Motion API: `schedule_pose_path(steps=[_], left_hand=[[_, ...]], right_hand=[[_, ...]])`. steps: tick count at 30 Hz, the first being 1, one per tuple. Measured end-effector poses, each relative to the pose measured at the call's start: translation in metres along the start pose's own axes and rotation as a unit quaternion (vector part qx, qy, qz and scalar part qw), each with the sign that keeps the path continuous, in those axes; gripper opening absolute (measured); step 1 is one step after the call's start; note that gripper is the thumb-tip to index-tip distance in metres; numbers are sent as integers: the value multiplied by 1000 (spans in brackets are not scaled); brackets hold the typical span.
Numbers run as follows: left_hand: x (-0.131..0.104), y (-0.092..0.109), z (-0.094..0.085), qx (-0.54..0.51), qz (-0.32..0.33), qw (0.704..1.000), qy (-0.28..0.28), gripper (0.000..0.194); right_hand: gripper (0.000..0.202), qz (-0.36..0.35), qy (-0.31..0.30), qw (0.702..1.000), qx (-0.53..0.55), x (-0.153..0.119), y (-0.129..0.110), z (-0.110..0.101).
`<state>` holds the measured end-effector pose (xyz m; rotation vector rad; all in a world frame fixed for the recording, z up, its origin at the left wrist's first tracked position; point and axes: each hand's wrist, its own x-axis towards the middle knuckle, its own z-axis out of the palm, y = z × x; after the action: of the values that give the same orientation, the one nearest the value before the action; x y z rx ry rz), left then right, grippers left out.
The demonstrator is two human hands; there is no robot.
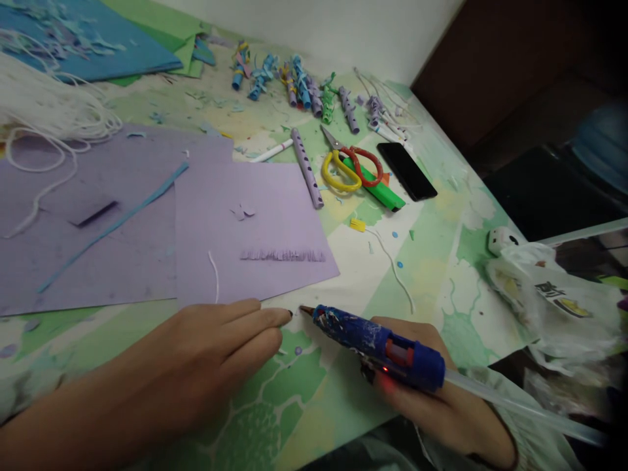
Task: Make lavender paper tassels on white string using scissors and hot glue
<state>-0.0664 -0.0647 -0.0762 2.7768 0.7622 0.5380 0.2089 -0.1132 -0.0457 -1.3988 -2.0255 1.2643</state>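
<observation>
My right hand [441, 412] is wrapped round the grip of a blue hot glue gun [358, 330], with a clear glue stick [530, 409] out of its back end. A red light glows on the gun's side. The nozzle points left, just short of my left hand [216, 363]. That hand's fingers are closed together, palm down. A tiny dark spot shows at the foremost fingertip; I cannot make out what it is. Beyond the hands, a fringed purple strip [283, 255] and a small cut purple scrap [244, 211] lie on a purple paper sheet [206, 196].
Yellow-and-red scissors [343, 170], a green cutter [380, 190], a black phone [407, 170] and a spotted purple tube [308, 169] lie farther back. Several decorated paper rolls [301, 82] stand behind. White cord [53, 104] is heaped at left; a plastic bag [559, 294] sits right.
</observation>
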Motion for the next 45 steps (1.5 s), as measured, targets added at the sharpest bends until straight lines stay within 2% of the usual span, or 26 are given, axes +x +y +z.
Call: schedule_pose_path(steps=[2, 5, 12, 19, 24, 30, 35, 45], left_hand=[[2, 0, 1, 4, 13, 1000, 9, 31], [7, -1, 4, 2, -20, 999, 26, 22], [18, -2, 11, 24, -74, 997, 0, 16], [21, -3, 12, 47, -66, 997, -12, 18], [22, -4, 10, 54, -67, 996, -21, 19], [21, -4, 10, 49, -61, 997, -19, 18], [22, -1, 11, 39, -93, 995, -24, 18], [21, -3, 11, 60, -62, 996, -20, 14]], right_hand=[[7, 8, -7, 1000, 7, 1, -1, 0], [6, -1, -9, 1000, 18, 2, 0, -1], [8, -17, 16, 1000, -5, 0, 3, -1], [8, -3, 14, 1000, -3, 1, 2, -2], [12, -28, 30, 999, 18, 1, 3, -1], [8, -20, 0, 1000, 20, 0, 5, -1], [3, -7, -21, 999, 40, 1, 5, -1], [10, -8, -29, 999, 22, 3, 3, -2]])
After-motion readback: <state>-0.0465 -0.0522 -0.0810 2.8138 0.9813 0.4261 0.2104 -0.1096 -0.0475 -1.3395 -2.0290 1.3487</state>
